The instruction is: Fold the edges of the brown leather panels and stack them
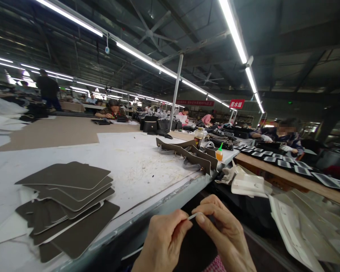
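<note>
Both hands are raised in front of me, just off the table's near edge. Between finger and thumb, my left hand (167, 236) pinches the pale edge of a dark sheet piece (197, 241). My right hand (222, 230) grips the same edge a short way to the right, thumb and fingers closed on it. A short white strip of that edge shows between the fingertips; the dark face hangs below, partly hidden by the hands. A loose stack of dark grey-brown panels (70, 177) with light edges lies on the table to the left.
The white-covered table (124, 170) bears curved dark panels (187, 153) standing on edge, a small green-tipped glue bottle (219, 153) and a jar (198, 136). Cream-coloured pieces (249, 183) pile up at right. A gloved co-worker (283, 138) sits behind a bench (260, 166) with rows of pieces.
</note>
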{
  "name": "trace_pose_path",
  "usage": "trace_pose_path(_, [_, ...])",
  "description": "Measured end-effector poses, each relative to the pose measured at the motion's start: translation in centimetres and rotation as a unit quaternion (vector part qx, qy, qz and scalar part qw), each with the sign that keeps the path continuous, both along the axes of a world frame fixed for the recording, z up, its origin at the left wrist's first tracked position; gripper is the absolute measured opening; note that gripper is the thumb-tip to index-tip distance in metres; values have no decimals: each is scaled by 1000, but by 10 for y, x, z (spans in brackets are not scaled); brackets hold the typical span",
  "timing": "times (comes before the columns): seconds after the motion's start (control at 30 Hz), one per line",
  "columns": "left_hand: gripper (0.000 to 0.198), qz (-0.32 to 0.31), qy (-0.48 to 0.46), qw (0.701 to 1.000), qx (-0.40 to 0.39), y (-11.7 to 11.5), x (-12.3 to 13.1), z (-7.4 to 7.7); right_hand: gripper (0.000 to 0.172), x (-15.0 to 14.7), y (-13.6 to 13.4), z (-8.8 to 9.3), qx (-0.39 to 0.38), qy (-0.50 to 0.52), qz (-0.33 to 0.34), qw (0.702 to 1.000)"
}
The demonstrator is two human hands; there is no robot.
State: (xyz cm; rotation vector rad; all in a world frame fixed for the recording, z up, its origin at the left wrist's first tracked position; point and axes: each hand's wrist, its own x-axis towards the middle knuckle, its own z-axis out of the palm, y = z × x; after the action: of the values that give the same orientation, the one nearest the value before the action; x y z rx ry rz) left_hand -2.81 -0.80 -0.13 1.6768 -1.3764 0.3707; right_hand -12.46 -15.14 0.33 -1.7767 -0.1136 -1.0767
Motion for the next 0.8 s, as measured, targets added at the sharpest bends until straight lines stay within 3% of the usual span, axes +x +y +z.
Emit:
trace_pose_path(0.23, [33, 46, -59, 997, 15, 12, 2, 3, 21, -4, -3, -5, 86, 7, 14, 996])
trace_pose_path(0.37, [28, 91, -44, 992, 70, 37, 26, 5, 18, -5, -22, -12, 154, -35, -3, 987])
trace_pose_path(0.43, [23, 104, -40, 993, 44, 48, 38, 6, 18, -8, -37, -15, 168, -55, -36, 984])
trace_pose_path(0.5, [20, 98, -50, 994, -7, 54, 44, 8, 17, -12, -50, -17, 118, -45, -71, 989])
trace_pose_path(0.6, [20, 88, -80, 991, -55, 55, 46, 9, 12, -18, -59, -17, -63, 12, -86, 994])
trace_pose_path(0.8, [24, 78, -138, 987, -28, 39, 37, 3, 17, -7, -40, -15, -291, 56, -121, 947])
